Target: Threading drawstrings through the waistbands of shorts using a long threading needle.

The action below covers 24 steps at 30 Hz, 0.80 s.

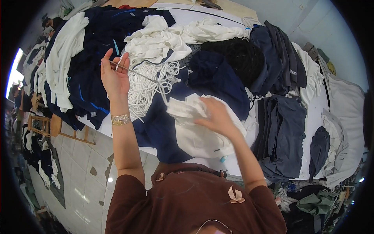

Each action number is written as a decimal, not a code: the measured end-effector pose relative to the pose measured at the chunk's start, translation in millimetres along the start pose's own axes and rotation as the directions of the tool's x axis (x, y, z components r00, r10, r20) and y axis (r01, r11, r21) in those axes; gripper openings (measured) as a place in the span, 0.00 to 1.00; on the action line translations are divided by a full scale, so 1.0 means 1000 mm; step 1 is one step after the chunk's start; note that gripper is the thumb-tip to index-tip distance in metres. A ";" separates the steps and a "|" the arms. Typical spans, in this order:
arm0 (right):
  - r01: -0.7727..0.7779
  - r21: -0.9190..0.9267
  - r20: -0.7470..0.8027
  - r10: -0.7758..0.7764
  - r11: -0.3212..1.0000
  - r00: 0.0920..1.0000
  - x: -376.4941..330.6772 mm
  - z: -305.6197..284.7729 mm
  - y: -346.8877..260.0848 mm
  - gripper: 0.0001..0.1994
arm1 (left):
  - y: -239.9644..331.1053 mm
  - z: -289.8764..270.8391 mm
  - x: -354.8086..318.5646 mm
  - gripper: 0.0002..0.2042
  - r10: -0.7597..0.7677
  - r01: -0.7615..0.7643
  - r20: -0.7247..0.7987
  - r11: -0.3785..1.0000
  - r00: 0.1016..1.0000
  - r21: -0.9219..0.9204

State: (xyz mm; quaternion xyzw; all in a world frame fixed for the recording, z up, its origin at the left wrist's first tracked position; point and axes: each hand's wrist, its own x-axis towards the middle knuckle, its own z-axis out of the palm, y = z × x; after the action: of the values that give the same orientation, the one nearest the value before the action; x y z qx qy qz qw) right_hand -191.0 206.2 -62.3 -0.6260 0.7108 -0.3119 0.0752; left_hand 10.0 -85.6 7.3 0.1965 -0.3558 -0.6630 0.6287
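Observation:
My left hand (115,78) is raised over the table's left half, with a thin metal rod (136,73) held across its fingers. From the rod's far end a white cord (163,95) runs down to the gathered edge of a white garment (206,142). My right hand (219,117) grips that bunched white fabric, its thumb and fingers around the gathers; the fingertips are partly hidden. A dark navy cloth (167,136) lies beside and under the white garment. Close to my left hand sits a heap of loose white cords (142,91).
Navy garments (97,39) pile up at the left, and a crumpled white garment (156,43) lies behind the cords. A heap of black cords (237,58) is at the back. Folded dark grey garments (282,132) stand at the right. A wooden stool (56,124) is left of the table.

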 end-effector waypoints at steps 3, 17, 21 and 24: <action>-0.073 -0.009 0.093 0.073 0.997 0.993 0.019 0.023 -0.004 0.22 | 0.020 -0.007 0.010 0.16 0.102 -0.088 0.152 0.992 0.983 -0.095; -0.159 -0.349 0.201 0.240 0.924 0.950 0.020 -0.098 0.023 0.33 | 0.077 -0.021 0.011 0.14 0.024 0.016 0.272 0.989 0.962 -0.144; 0.147 0.341 0.002 -0.157 0.928 0.988 0.070 -0.080 -0.056 0.28 | 0.033 0.076 -0.044 0.17 0.003 -0.014 0.511 1.000 0.860 0.017; 0.124 0.440 -0.011 -0.133 0.889 0.991 0.081 -0.074 -0.097 0.17 | 0.014 0.128 -0.075 0.18 0.062 -0.199 0.594 0.966 0.802 0.167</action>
State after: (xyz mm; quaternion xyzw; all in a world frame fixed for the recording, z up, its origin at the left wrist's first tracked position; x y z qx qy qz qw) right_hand -162.4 154.4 71.7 -0.6414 0.5783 -0.4626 0.2004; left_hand -60.5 16.5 89.3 0.0271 -0.6158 -0.6020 0.5075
